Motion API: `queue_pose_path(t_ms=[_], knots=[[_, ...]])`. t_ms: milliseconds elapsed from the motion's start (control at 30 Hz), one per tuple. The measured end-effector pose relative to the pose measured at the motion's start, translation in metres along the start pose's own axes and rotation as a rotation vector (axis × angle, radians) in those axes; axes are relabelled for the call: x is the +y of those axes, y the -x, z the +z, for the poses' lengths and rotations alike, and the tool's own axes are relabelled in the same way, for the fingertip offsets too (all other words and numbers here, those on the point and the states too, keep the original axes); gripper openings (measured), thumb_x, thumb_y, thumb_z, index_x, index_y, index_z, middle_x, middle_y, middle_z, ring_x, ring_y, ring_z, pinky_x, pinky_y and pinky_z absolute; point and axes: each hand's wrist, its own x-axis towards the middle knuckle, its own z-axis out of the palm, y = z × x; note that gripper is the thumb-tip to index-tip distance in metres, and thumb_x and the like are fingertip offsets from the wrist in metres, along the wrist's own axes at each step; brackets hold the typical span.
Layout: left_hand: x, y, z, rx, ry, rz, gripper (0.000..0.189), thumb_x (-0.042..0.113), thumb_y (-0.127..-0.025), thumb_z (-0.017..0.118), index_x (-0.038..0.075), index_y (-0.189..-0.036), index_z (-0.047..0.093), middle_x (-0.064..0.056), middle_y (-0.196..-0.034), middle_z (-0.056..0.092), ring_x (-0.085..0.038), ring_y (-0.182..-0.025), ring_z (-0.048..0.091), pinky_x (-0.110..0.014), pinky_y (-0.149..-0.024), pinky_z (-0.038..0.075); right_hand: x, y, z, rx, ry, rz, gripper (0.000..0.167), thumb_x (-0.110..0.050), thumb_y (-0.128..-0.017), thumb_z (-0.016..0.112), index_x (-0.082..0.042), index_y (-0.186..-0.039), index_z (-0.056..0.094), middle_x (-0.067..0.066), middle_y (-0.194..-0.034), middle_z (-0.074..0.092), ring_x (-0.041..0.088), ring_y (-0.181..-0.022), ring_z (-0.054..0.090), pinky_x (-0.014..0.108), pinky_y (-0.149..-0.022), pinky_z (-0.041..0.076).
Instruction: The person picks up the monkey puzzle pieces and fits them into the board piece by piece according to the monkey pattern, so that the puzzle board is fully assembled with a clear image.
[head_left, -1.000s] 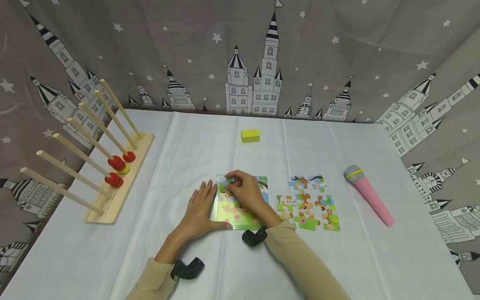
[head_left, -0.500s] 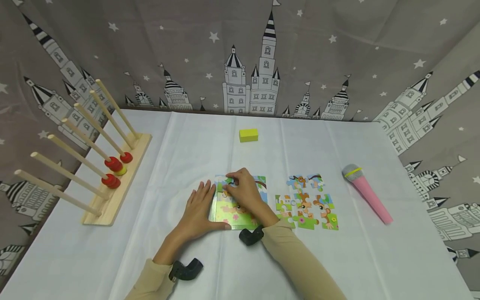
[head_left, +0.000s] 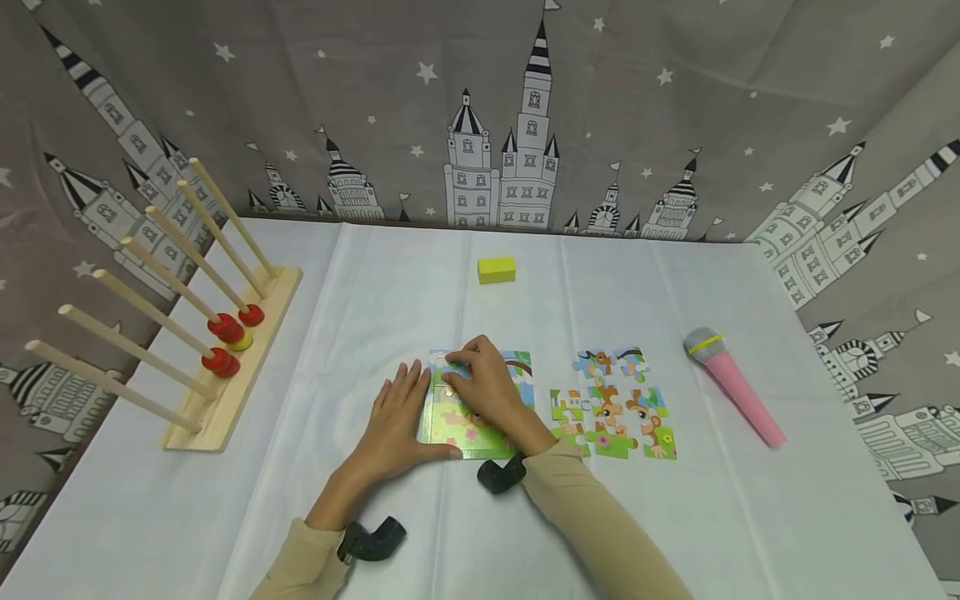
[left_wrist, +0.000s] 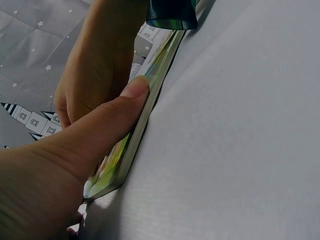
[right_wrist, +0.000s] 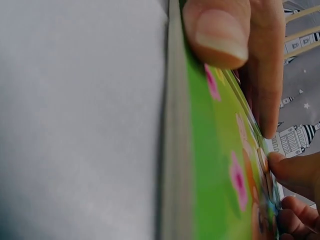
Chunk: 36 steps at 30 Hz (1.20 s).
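Observation:
A shallow puzzle board point(head_left: 480, 446) with a bright printed picture lies on the table. My left hand point(head_left: 397, 421) rests along its left side, fingers extended, thumb on the near edge. In the left wrist view, the left thumb point(left_wrist: 117, 112) lies along the board's edge. Over the board's upper left my right hand point(head_left: 491, 387) bends down, thumb and index finger at a small jigsaw piece mostly hidden by them. The right thumb point(right_wrist: 282, 162) touches the board's surface in the right wrist view. Loose monkey-picture jigsaw pieces point(head_left: 611, 417) lie right of the board.
A wooden peg stand point(head_left: 251, 367) with red and yellow beads stands at the left. Toward the back sits a yellow block point(head_left: 497, 270). On the right lies a pink toy microphone point(head_left: 738, 387). A grey castle-print curtain point(head_left: 375, 83) borders the white table.
The right thumb and index finger have shifted slightly left and lower over the board's upper left, and the green piece seen between them is now mostly covered. The left hand stays in place.

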Motion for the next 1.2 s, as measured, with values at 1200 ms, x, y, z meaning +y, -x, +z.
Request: queue_pose_path(t_ms=[1200], knots=[[-0.001, 0.0, 0.001, 0.008, -0.012, 0.0, 0.113, 0.054, -0.061, 0.076, -0.003, -0.142, 0.021, -0.02, -0.151, 0.013, -0.037, -0.14, 0.005, -0.055, -0.111, 0.008, 0.007, 0.004, -0.008, -0.015, -0.121, 0.025, 0.034, -0.027, -0.088, 0.058, -0.008, -0.117, 0.057, 0.009, -0.102, 0.049, 0.013, -0.081, 0.048, 0.021, -0.07, 0.045]])
